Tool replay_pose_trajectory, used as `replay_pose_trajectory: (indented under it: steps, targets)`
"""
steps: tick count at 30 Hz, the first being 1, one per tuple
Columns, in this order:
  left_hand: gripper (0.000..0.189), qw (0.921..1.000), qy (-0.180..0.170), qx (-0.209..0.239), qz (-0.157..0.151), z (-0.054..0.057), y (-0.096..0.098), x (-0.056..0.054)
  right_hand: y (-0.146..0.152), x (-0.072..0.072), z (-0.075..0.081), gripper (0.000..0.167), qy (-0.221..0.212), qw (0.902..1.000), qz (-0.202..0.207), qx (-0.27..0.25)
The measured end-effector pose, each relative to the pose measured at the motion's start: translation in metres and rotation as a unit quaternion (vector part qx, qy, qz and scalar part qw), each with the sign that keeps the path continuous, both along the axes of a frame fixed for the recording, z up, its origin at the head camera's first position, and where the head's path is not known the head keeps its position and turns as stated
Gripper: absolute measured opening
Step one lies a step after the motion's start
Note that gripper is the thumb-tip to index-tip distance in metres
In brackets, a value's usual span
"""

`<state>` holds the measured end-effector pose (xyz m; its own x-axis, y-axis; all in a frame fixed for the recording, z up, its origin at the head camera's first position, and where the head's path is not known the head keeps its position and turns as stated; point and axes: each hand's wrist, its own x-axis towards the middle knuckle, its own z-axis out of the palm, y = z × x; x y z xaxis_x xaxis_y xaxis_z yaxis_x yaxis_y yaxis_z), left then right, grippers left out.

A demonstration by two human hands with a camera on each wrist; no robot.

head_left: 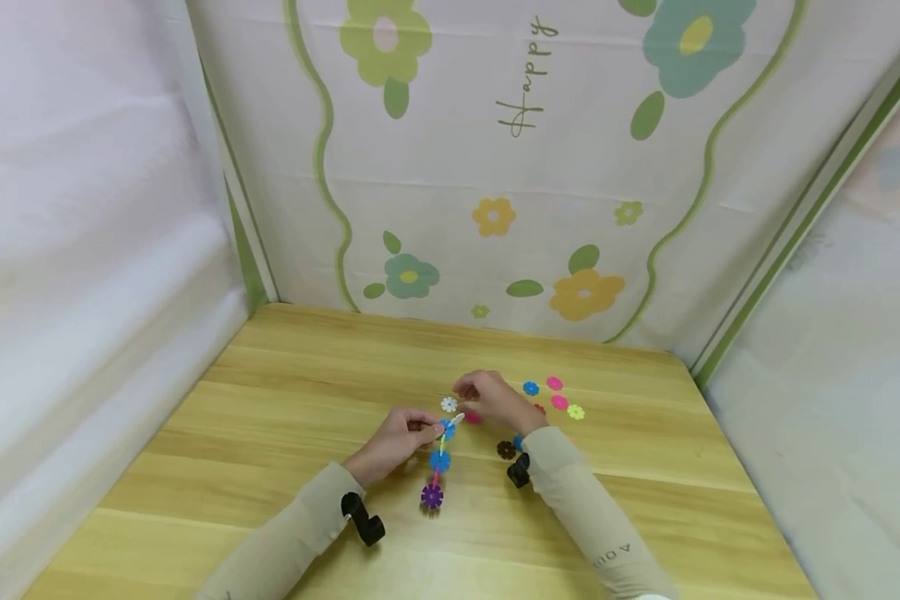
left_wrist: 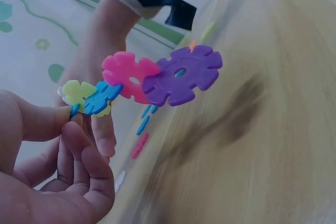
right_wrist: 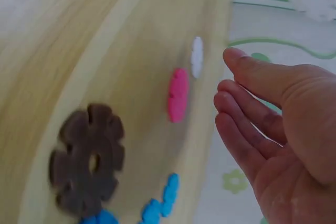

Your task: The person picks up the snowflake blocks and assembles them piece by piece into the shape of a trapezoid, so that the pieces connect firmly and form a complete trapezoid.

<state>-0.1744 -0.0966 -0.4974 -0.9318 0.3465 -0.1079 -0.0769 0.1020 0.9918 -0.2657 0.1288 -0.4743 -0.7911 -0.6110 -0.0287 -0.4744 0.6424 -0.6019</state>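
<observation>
A chain of notched, flower-shaped plastic discs hangs over the table from my left hand (head_left: 396,442), whose thumb and fingers pinch the blue disc (left_wrist: 74,110) near its upper end. Down from there come a yellow disc (left_wrist: 79,92), another blue disc (head_left: 440,461), a pink disc (left_wrist: 126,74) and a purple disc (head_left: 432,497) at the bottom. A white disc (head_left: 457,419) is slotted in at the top. Just right of it is my right hand (head_left: 501,406), its fingers loosely bent with nothing between thumb and fingertips in the right wrist view.
Loose discs lie on the wooden table (head_left: 270,400): a white disc (head_left: 448,404) and a pink disc (head_left: 473,417) by my hands, a brown disc (head_left: 506,450) near my right wrist, several others further right, including a yellow-green disc (head_left: 576,412). A printed cloth (head_left: 435,167) hangs behind.
</observation>
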Motion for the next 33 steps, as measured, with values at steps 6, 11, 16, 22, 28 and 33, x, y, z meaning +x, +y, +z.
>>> replay_pose_trajectory:
  steps: [6,11,16,22,28,33]
  targets:
    - [0.022,0.9999,-0.004,0.004,0.012,0.0,0.002,0.003,-0.011,-0.007,-0.012,0.025,0.013,0.9999,-0.009,0.003]
    - [0.023,0.9998,-0.011,0.0,0.017,0.0,0.002,0.005,-0.013,-0.005,-0.014,0.004,0.026,0.9996,-0.005,0.015]
    - [0.024,0.9994,-0.019,-0.008,0.026,0.0,0.0,0.004,-0.007,0.0,-0.009,0.009,-0.011,0.999,-0.043,0.005]
    - [0.022,0.9994,-0.014,-0.006,0.03,0.002,-0.004,0.002,0.002,0.002,-0.005,0.022,-0.021,0.9979,-0.062,0.008]
    - [0.023,0.9996,-0.011,-0.001,0.027,0.002,-0.005,0.002,-0.002,-0.005,-0.013,0.023,-0.005,0.9989,-0.036,0.028]
    - [0.022,0.9996,-0.012,0.004,0.024,0.002,-0.006,0.003,-0.006,-0.005,-0.017,0.009,-0.018,0.9983,-0.055,0.005]
